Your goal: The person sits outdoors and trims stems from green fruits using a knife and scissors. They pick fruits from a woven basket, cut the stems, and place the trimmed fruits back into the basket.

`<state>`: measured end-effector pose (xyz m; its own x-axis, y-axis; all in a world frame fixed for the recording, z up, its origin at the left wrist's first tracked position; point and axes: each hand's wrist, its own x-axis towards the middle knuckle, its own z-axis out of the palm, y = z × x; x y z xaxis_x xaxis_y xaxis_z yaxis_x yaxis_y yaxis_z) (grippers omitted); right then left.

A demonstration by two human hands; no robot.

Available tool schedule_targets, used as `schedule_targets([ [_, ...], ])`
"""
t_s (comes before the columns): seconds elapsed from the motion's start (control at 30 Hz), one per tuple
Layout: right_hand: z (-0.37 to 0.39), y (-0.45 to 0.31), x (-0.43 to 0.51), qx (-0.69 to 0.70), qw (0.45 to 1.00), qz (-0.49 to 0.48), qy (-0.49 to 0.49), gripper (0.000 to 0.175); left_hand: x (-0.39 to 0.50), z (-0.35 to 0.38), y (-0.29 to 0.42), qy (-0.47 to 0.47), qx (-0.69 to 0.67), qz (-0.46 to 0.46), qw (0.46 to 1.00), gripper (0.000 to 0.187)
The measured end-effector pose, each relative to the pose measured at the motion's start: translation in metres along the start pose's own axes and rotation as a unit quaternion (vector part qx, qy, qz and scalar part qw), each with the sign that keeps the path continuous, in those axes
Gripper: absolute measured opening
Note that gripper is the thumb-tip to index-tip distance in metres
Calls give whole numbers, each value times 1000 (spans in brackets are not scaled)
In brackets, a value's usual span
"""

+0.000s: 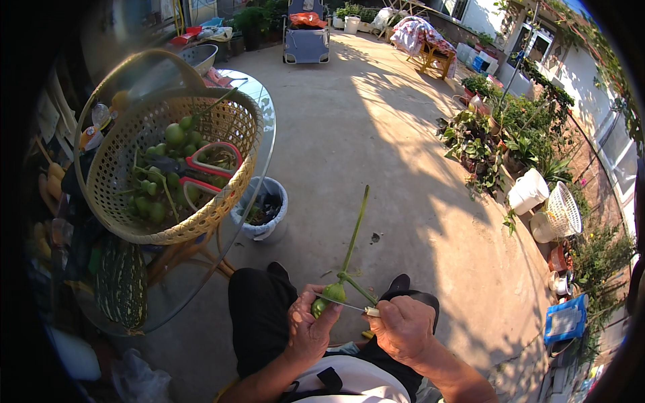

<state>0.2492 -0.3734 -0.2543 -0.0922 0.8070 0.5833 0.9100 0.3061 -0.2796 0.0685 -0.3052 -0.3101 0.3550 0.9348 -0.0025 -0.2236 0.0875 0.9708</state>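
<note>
Over my lap, my left hand (311,322) grips a small green bottle-shaped gourd (333,291) with a long green stem (357,229) still attached. My right hand (405,327) is closed around the pale handle (372,312) of a small knife. Its thin blade (342,302) lies across the gourd's narrow part, and the tip reaches my left fingers. How deep the edge sits cannot be told. To the left, a woven basket (242,108) with a tall handle holds several small green gourds (175,134) and red-handled scissors (214,157).
The basket stands on a glass-topped table (271,103) with cane legs. A lined bin (277,221) sits beside it. A dark green striped squash (121,284) lies at lower left. A folding lounger (306,43) stands ahead; potted plants (476,133) and buckets (529,191) line the right.
</note>
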Motion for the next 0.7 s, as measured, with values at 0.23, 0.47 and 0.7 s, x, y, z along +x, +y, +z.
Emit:
schedule_targets([
  [0.23, -11, 11, 10, -22, 999, 48, 6, 24, 0, 4, 5, 4, -72, -13, 997, 33],
  [0.47, -8, 0, 4, -28, 999, 27, -15, 24, 1, 3, 2, -2, -80, -22, 997, 35],
  [0.7, -12, 4, 7, -35, 999, 19, -9, 24, 0, 4, 4, -10, 18, 13, 1000, 25],
])
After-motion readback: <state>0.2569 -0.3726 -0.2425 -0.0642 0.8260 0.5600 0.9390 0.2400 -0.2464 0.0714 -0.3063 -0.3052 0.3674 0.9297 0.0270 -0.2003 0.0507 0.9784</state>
